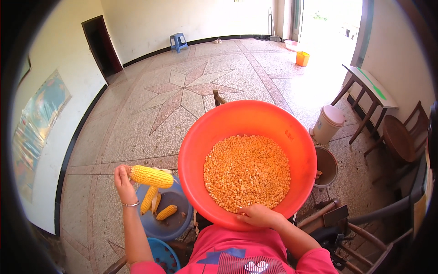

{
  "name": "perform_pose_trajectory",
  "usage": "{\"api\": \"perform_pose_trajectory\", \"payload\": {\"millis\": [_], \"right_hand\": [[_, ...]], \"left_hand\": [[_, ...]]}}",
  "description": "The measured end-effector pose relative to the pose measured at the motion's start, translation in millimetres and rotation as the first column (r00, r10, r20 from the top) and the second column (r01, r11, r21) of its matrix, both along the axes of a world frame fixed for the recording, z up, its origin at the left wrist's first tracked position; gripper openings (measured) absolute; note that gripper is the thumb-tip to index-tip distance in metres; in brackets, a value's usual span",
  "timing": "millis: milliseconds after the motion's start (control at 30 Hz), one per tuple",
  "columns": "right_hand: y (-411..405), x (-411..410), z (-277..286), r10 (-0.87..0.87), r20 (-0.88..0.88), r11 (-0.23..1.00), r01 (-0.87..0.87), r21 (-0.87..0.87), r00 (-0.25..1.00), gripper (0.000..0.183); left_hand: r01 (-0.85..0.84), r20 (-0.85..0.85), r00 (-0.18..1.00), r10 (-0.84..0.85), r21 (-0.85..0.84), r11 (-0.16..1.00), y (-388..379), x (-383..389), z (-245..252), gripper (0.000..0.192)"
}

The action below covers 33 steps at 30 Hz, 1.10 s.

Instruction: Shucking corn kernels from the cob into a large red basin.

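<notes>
A large orange-red plastic basin [191, 150] rests at the person's lap, with a heap of loose corn kernels [246, 171] in it. My left hand [124, 181] grips a yellow ear of corn [152, 176] by its stalk end, above a blue-grey basin [184, 222]. Several more ears of corn [167, 212] lie in that lower basin. My right hand [258, 215] is over the near rim of the big basin, its fingertips by the kernels; whether it holds any kernels is hard to tell.
A bright blue plastic basket [164, 253] sits low at the left. Right of the big basin stand an open bucket [328, 167] and a lidded bin [328, 125]. A wooden chair [366, 236] with a dark flat object on it is at the lower right. A narrow table [373, 85] stands along the right wall.
</notes>
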State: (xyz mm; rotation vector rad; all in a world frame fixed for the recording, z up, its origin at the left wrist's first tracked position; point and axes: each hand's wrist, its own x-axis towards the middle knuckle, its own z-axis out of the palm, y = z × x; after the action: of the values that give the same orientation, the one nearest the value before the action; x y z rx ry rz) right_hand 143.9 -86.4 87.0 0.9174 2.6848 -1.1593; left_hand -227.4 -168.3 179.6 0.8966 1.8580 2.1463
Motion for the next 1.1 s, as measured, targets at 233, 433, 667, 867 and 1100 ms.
{"api": "perform_pose_trajectory", "payload": {"millis": [233, 433, 667, 867, 1100], "right_hand": [[-16, -7, 34, 0.006, 0.238, 0.998, -0.022, 0.064, 0.971, 0.049], [-3, 16, 7, -0.409, -0.354, 0.824, 0.174, -0.539, 0.841, 0.038], [29, 4, 33, -0.721, -0.458, 0.645, 0.263, -0.717, 0.52, 0.046], [58, -13, -5, -0.787, -0.326, 0.574, 0.429, -0.697, 0.524, 0.025], [58, -25, -65, -0.908, -0.014, 0.158, 0.31, -0.938, 0.42, 0.016]], "left_hand": [[0.527, 0.598, 0.561, -0.572, 0.275, 0.804, 101, 88, -57, 0.029], [0.592, 0.758, 0.249, -0.603, 0.374, 0.714, 148, 154, -121, 0.034], [0.562, 0.741, 0.458, -0.491, 0.186, 0.806, 161, 164, -139, 0.039], [0.618, 0.845, 0.119, -0.521, 0.348, 0.705, 152, 193, -124, 0.049], [0.796, 0.901, 0.184, -0.394, 0.098, 0.597, 146, 202, -196, 0.059]]}}
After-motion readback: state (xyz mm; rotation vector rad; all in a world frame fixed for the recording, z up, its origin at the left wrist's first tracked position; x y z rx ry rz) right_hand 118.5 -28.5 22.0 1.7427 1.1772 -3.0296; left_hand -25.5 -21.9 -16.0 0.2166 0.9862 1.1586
